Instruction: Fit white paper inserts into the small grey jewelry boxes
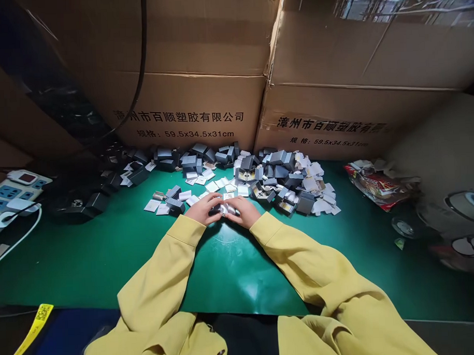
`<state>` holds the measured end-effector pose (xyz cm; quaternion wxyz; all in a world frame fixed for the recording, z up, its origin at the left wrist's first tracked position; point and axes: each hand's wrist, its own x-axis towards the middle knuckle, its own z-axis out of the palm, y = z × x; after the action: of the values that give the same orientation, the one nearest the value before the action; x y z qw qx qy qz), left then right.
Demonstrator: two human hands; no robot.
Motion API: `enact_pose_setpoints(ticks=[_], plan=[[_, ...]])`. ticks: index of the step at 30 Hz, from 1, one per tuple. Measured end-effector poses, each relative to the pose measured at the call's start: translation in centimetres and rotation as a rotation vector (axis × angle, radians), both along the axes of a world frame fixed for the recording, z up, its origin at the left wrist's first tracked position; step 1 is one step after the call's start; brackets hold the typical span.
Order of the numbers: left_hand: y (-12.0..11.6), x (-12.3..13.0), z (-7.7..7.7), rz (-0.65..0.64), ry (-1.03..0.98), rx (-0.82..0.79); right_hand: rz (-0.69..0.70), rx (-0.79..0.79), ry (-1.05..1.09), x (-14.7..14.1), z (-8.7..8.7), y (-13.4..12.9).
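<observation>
At the middle of the green table (228,271), both my hands meet over a small grey box (231,210) with something white at its centre. My left hand (204,208) has its fingers curled around the left side. From the right, my right hand (245,211) grips the same piece. The fingers cover much of it, so its exact form is partly hidden. Just beyond my fingertips lie small white cards (221,183). Several dark grey little boxes (175,199) lie beside my left hand, and a larger heap of grey boxes (283,170) spreads to the right.
Tall cardboard cartons (187,101) stand along the back. A power strip (8,198) with a white cable lies at the left. On the right are a red plastic packet (377,185) and a clear jar (405,226). A yellow strip (32,329) hangs near the front left edge.
</observation>
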<state>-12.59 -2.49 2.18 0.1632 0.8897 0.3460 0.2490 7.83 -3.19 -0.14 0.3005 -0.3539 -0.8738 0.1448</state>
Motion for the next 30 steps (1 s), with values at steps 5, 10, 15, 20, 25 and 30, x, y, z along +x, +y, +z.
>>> enact_pose_setpoints(ticks=[5, 10, 15, 20, 25, 30], plan=[[0.0, -0.2, 0.2, 0.004, 0.06, -0.107, 0.041, 0.038, 0.004, -0.1, -0.3, 0.3], [-0.2, -0.1, 0.2, 0.015, 0.089, -0.147, 0.051, 0.054, -0.065, 0.0, -0.1, 0.6], [-0.5, 0.5, 0.6, 0.047, 0.233, -0.106, 0.086, 0.062, -0.112, 0.2, 0.6, 0.8], [-1.0, 1.4, 1.3, 0.13, 0.393, -0.042, 0.248, 0.044, -0.203, 0.6, 1.5, 1.7], [-1.3, 1.5, 1.8, 0.169, 0.41, -0.038, 0.311, 0.099, -0.254, 0.4, 2.0, 2.3], [-1.4, 1.5, 2.4, 0.213, 0.388, -0.119, 0.286, 0.198, -0.228, 0.1, 1.7, 1.9]])
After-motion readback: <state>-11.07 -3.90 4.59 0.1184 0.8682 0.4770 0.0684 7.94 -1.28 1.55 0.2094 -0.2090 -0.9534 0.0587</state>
